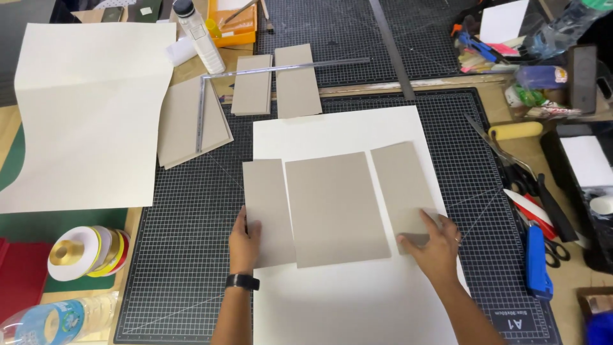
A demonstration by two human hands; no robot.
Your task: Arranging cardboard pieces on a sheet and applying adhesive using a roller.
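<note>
head view | looks steeply down from above | near, arm's reach | faces cutting mat across the table

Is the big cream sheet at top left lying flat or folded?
Folded, or at least creased: the cream sheet shows a horizontal crease across its upper part, and the strip above it catches the light differently.

The setting was a craft workshop: a gridded cutting mat covered the bench, with a steel square, roller and scissors at the right edge.
</note>
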